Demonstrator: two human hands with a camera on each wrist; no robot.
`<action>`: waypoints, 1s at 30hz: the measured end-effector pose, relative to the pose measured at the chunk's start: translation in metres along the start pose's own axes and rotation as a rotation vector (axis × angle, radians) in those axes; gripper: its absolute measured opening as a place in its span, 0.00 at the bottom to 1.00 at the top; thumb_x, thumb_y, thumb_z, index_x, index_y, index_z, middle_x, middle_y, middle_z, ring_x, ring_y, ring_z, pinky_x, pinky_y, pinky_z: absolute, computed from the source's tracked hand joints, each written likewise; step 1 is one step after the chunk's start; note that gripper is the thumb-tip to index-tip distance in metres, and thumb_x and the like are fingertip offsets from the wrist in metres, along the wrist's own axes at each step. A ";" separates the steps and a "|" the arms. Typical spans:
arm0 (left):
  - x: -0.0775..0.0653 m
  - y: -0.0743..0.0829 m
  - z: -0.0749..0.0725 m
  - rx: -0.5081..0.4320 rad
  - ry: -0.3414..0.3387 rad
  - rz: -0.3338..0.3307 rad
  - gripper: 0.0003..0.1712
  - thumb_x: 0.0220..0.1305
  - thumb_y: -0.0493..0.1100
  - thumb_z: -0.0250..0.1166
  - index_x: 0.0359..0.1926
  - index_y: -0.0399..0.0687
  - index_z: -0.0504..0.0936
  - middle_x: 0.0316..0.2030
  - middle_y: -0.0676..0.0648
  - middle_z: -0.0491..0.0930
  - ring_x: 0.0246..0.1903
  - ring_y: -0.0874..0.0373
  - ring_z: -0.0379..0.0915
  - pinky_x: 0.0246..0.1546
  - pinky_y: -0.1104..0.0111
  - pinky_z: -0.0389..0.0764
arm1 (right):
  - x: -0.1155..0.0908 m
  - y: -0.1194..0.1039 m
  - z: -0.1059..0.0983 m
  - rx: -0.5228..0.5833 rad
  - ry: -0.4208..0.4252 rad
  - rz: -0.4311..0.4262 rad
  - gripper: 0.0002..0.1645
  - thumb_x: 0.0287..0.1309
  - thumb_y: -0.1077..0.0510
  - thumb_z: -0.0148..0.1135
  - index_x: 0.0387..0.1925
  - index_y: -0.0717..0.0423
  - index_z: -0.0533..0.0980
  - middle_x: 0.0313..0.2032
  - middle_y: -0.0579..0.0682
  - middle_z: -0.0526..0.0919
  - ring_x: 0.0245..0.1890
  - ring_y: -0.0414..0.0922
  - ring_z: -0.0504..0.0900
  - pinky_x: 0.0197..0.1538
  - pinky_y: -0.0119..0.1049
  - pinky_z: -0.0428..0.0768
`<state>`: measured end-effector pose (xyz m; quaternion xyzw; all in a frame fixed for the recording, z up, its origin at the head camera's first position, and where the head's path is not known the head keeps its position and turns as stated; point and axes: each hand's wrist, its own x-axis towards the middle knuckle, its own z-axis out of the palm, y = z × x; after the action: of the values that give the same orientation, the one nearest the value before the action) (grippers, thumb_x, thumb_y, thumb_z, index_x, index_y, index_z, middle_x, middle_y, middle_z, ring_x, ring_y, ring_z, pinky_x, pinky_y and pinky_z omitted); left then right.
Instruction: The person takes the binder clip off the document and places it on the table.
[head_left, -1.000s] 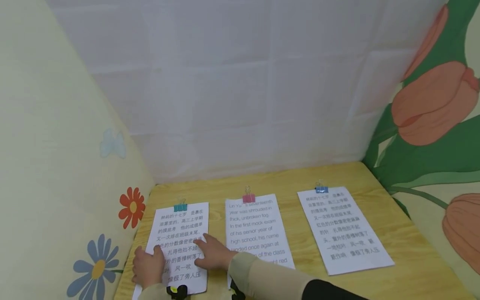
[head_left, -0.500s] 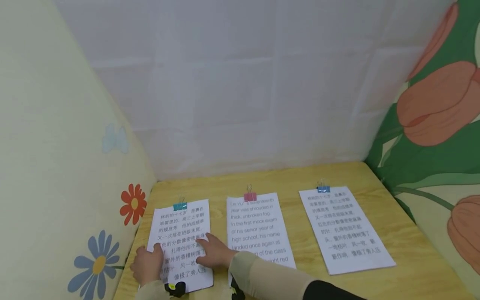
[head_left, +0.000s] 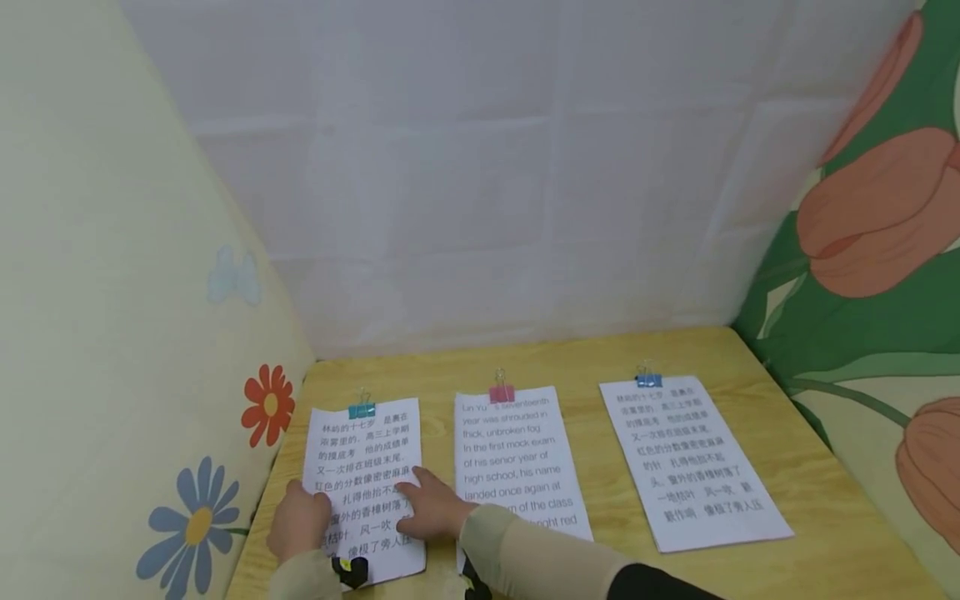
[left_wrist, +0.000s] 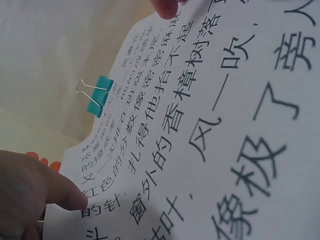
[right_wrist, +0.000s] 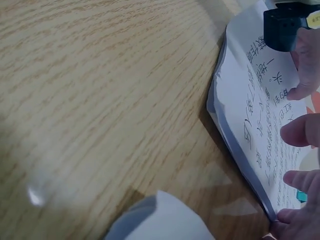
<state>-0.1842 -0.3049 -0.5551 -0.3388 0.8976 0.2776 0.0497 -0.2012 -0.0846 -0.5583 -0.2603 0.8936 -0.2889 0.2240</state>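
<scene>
A creased white backdrop (head_left: 487,192) rose behind the far edge of a wood-grain table (head_left: 570,360), where a stack of Chinese-printed sheets (head_left: 367,479) with a teal binder clip (head_left: 362,410) lay beside the left edge, its clipped end toward the far left corner. The left hand (head_left: 297,523) pinched that stack's left margin, thumb on top, while the right hand (head_left: 437,506), fingers spread wide, touched its right side. An English-printed stack (head_left: 510,467) with a pink binder clip (head_left: 502,393) lay mid-table, and another Chinese-printed stack (head_left: 690,462) with a blue binder clip (head_left: 648,381) lay nearer the right edge.
</scene>
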 end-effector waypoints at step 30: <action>-0.004 0.003 -0.011 -0.103 0.077 0.207 0.26 0.77 0.35 0.42 0.71 0.31 0.67 0.46 0.29 0.80 0.36 0.42 0.77 0.36 0.51 0.73 | 0.001 0.014 -0.007 -0.078 0.007 -0.037 0.40 0.65 0.46 0.64 0.75 0.50 0.67 0.76 0.55 0.62 0.76 0.48 0.60 0.74 0.38 0.61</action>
<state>-0.1816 -0.3063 -0.5438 -0.2569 0.9135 0.3138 -0.0313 -0.2108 -0.0725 -0.5627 -0.2841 0.9001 -0.2588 0.2051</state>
